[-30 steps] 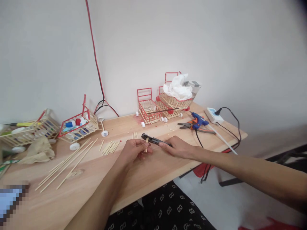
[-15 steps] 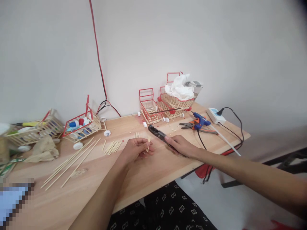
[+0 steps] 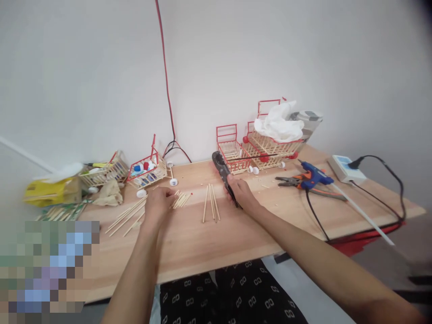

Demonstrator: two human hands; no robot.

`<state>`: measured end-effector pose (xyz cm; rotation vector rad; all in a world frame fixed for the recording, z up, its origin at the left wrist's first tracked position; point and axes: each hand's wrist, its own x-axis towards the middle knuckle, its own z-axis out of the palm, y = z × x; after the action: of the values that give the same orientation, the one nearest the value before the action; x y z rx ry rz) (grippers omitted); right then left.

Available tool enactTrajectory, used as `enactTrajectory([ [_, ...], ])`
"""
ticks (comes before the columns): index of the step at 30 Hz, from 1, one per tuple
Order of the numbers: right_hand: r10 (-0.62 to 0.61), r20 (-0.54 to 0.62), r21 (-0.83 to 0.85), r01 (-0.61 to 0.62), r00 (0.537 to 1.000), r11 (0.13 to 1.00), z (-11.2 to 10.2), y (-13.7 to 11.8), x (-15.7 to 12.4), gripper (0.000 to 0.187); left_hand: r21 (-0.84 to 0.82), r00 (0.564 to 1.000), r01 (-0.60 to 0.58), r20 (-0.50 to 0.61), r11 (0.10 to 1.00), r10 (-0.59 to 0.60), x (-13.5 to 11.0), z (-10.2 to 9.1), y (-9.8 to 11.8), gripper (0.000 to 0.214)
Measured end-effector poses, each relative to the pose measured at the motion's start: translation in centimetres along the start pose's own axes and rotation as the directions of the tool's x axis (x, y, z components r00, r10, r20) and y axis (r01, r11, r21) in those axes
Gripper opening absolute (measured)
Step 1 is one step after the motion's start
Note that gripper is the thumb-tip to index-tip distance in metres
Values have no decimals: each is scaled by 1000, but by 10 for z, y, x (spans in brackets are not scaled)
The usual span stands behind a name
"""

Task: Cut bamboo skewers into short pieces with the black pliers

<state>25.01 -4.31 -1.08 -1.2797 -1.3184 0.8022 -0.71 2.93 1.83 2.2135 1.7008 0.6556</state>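
Left hand at the short sticks, pliers parked in the right

I have the left hand (image 3: 158,203) at the centre-left of the frame, fingertips drawn close together at the edge of the short-stick pile (image 3: 182,200); I can't tell whether they pinch a stick. The right hand (image 3: 242,192), just right of centre, is wrapped around the dark pliers (image 3: 222,168), nose pointing up the frame.

I'd judge this as the handling step of a cutting job: short pieces being set down or picked out. The next move, as I read it, calls for a clean pinch on one piece, without scattering its neighbours. A looser group of sticks (image 3: 212,203) lies mid-frame between the hands, and the long sticks (image 3: 125,217) lie left of centre, partly behind the left forearm.

For me the tight spot is the small red-trimmed cart (image 3: 241,164), right behind the pliers' nose; I can't tell whether they touch. Farther right sit the blue glue gun (image 3: 316,176) and its trailing cable (image 3: 314,211), overlapping the orange-handled pliers (image 3: 287,181).
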Motion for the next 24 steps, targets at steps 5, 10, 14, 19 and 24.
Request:
enactTrajectory([
  [5, 87, -4, 105, -86, 996, 991, -7, 7, 0, 63, 35, 997, 32, -67, 999, -29, -5, -8, 1, 26],
  [10, 114, 14, 106, -115, 993, 988, -11, 10, 3, 65, 84, 979, 163, -140, 983, -151, -27, -56, -16, 28],
  [14, 84, 50, 63, -87, 995, 994, -10, 11, 1, 63, 222, 973, 231, -61, 947, -223, -56, -77, -45, 20],
  [19, 73, 80, 33, -76, 994, 997, -10, 10, 0, 62, 301, 974, 214, 13, 929, -228, -72, -68, -67, 13],
  [24, 87, 68, 56, -90, 994, 994, -11, 7, -3, 62, 385, 972, 199, 39, 901, -231, -74, -63, -70, 14],
])
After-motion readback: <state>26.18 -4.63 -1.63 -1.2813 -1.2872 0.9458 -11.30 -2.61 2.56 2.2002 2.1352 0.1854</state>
